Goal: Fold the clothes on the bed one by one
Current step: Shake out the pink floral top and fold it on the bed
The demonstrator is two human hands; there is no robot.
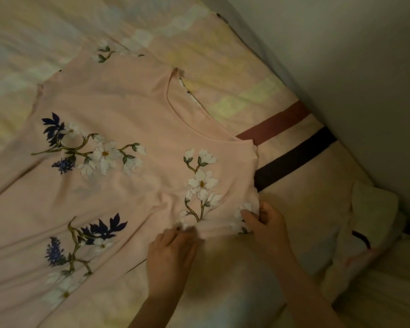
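While pale pink floral-print top lies flat on bed, left hand & right hand both pinch near sleeve edge, prob. to fold it inward.

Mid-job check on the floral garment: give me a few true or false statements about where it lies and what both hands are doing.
1. The pink floral garment lies spread on the bed. True.
2. The right hand hangs idle above it. False: it grips the garment's near sleeve edge.
3. The left hand touches the garment's near edge. True.
4. The garment is already folded into a small square. False: it lies open, neckline showing.
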